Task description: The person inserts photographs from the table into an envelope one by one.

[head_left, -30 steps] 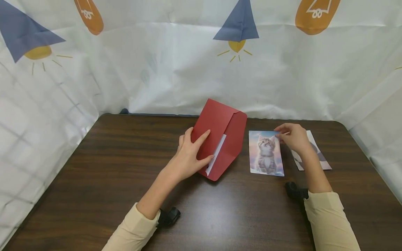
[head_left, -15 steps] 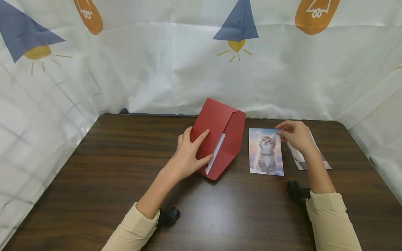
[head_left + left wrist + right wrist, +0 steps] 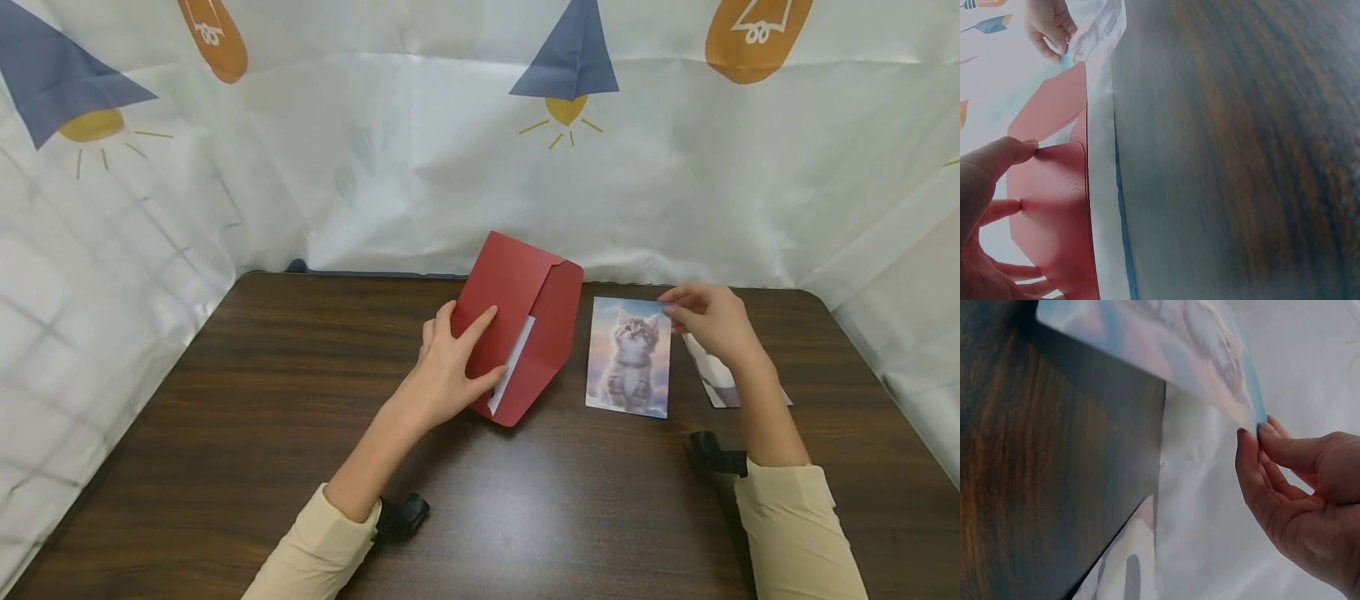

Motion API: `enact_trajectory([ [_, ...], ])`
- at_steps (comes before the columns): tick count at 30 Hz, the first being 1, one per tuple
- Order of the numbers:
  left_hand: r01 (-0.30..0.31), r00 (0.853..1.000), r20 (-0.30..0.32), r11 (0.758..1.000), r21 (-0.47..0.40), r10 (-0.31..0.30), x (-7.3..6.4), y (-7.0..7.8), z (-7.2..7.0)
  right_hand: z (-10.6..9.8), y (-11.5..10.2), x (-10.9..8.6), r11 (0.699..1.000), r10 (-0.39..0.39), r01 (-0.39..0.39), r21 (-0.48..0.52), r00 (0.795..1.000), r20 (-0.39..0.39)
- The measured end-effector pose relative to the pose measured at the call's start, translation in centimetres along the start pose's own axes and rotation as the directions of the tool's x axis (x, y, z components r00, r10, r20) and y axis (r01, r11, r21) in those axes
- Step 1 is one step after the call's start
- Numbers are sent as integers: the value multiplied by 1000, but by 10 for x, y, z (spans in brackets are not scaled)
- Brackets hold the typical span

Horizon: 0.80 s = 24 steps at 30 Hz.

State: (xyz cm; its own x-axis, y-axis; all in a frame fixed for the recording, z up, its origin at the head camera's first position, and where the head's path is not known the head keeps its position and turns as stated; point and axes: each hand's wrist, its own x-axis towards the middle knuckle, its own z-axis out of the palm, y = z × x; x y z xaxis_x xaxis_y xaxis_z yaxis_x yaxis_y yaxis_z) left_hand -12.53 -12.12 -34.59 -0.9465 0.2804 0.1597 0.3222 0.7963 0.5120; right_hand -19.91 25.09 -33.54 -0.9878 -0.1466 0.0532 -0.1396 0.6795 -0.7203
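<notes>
My left hand (image 3: 446,375) holds a red envelope (image 3: 506,283) tilted above the table, its flap open to the right. A strip of white paper (image 3: 513,365) shows at the envelope's mouth. In the left wrist view the thumb (image 3: 1019,150) lies on the edge of the pocket, with the other fingers spread along the far side. My right hand (image 3: 712,321) pinches a kitten picture card (image 3: 630,358) by its upper right corner, between thumb and fingertips. The right wrist view shows this card (image 3: 1147,344) lifted off the table, right of the envelope.
A second picture card (image 3: 716,375), white and grey, lies on the table partly beneath my right forearm. The dark wooden table (image 3: 300,392) ends at the back against a white printed curtain (image 3: 450,167), which also hangs at both sides.
The kitten card has risen slightly and moved a little left, tilting as my right hand lifts it. My left hand and the envelope have shifted only slightly to the left.
</notes>
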Motion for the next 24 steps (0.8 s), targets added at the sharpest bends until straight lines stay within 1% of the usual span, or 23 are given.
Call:
enact_trajectory([
  [6,0,1000,-17,1000,3,0,1,-2,-1,-2,-4,-2,1000,2,-2,29,1000,11],
  [13,27,999,-34,999,26,-26,2,-3,-2,-3,-7,-3,999,4,-6,44,1000,26],
  [18,44,998,-39,999,28,-43,3,-5,-2,-4,-11,-4,998,-2,0,57,999,32],
  [24,55,998,-42,998,28,-54,3,-8,-2,-5,-15,-6,999,1,-3,51,999,34],
])
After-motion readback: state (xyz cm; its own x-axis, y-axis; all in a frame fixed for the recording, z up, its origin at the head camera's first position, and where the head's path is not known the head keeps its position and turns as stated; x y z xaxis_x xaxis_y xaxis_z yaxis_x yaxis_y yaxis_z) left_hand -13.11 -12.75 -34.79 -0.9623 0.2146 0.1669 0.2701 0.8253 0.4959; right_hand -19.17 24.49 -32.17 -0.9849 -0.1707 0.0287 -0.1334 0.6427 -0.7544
